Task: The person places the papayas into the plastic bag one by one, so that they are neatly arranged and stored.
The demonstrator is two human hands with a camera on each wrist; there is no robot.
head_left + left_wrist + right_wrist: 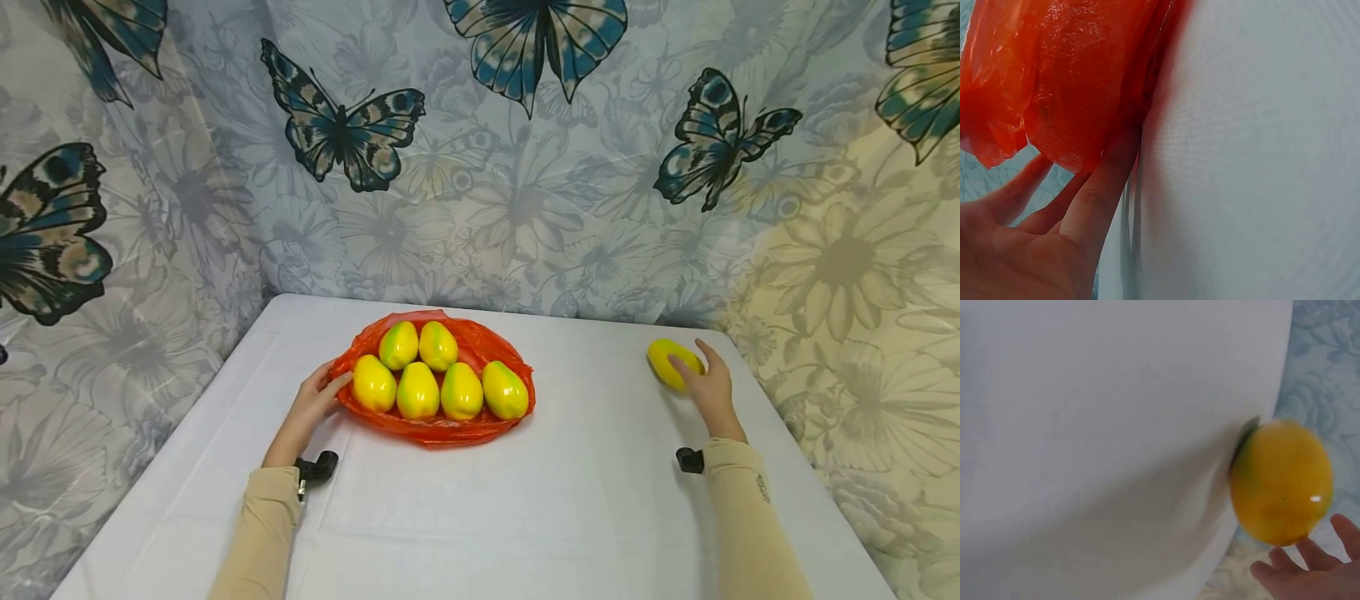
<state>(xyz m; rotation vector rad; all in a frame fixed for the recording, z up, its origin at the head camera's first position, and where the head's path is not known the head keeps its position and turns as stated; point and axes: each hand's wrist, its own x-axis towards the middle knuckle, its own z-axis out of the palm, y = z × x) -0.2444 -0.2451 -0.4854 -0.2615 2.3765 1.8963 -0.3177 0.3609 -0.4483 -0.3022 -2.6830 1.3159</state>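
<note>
Several glossy yellow-green mango-like fruits (418,392) lie in an open red plastic bag (431,432) left of the table's middle. At the bag's left edge is my left hand (318,395), its fingertips against the crinkled plastic. The left wrist view shows that hand (1041,250) with extended fingers reaching to the bag's side (1072,87), low by the table. Far to the right, a single yellow fruit (666,363) sits on the table beside my right hand (708,387), whose thumb and fingers are spread around its near side. Seen from the right wrist, the fingertips (1313,555) are right at this fruit (1282,487).
A white cloth covers the table (585,467). Behind and at both sides hangs floral fabric (517,217) with large butterflies, close to the table's back edge. A black wrist camera (318,468) is strapped on the left wrist, another (690,460) on the right.
</note>
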